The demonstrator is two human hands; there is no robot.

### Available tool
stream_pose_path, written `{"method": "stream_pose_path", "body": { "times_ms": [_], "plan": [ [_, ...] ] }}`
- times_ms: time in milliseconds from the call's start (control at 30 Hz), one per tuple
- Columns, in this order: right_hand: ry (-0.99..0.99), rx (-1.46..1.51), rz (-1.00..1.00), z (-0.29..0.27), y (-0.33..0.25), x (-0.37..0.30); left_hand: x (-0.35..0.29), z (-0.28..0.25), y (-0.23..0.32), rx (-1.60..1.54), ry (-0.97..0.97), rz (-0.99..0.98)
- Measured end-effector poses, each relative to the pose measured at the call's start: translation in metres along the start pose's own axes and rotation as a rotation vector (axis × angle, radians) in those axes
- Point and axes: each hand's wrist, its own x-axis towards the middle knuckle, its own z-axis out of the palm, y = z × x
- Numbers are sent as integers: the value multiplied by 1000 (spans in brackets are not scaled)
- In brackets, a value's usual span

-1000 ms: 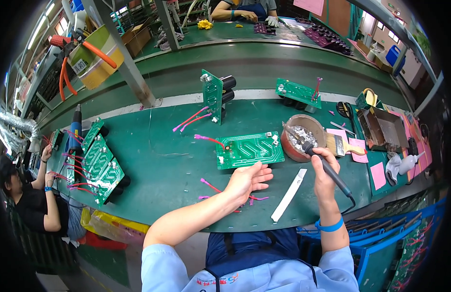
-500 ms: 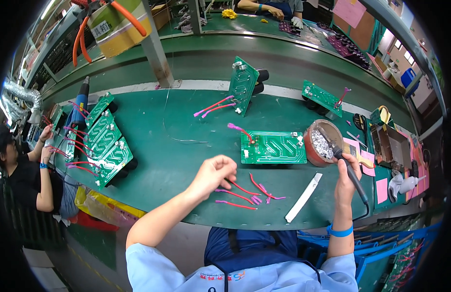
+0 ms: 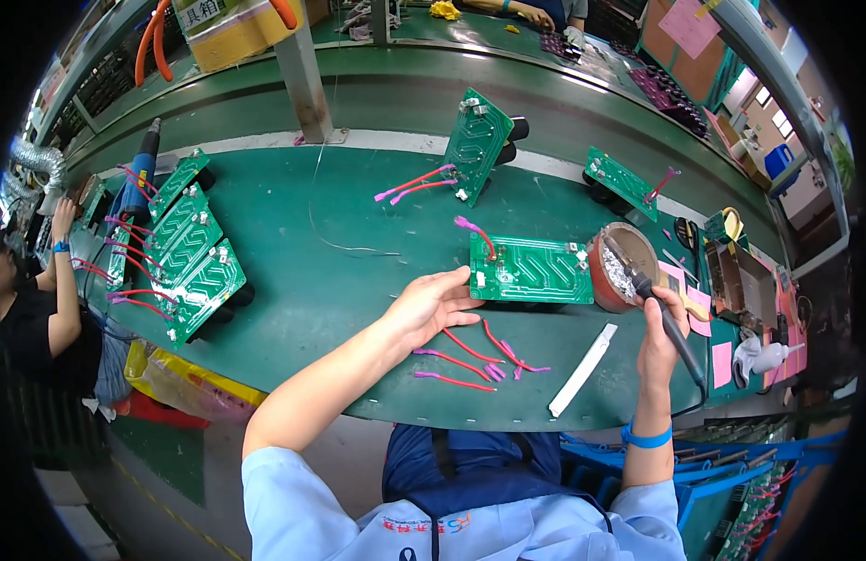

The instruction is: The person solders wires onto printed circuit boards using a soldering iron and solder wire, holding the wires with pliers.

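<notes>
My left hand (image 3: 431,305) reaches over the green bench with fingers spread, its tips at the left edge of a flat green circuit board (image 3: 531,270) with a pink-tipped red wire on its corner. It holds nothing. Several loose red and pink wires (image 3: 470,360) lie just below that hand. My right hand (image 3: 659,329) grips a black soldering iron (image 3: 656,297), whose tip rests in a round brown tin (image 3: 620,268) holding a metal wool ball.
A white strip (image 3: 583,369) lies at the bench's front edge. Two boards stand tilted at the back (image 3: 477,145) (image 3: 622,175). A row of boards with wires (image 3: 194,257) leans at the left, beside another person (image 3: 40,309). Pink notes and a box (image 3: 737,280) sit at the right.
The view shifted left and closer. My left hand moved up from the loose wires to the board's left edge. My right hand keeps the iron at the tin.
</notes>
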Motion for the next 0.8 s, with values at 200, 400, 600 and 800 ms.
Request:
{"method": "stream_pose_path", "body": {
  "times_ms": [200, 400, 600, 800],
  "plan": [
    [-12, 17, 5, 5, -7, -1, 5, 2, 4, 2, -39, -30],
    [-27, 43, 22, 8, -10, -2, 1, 3, -3, -6, 22, -14],
    [-25, 12, -1, 6, -11, -3, -2, 3, -8, -69, -38, 1],
    [-35, 25, -5, 6, -10, -3, -7, 17, -13, 167, 115, 199]
  ]
}}
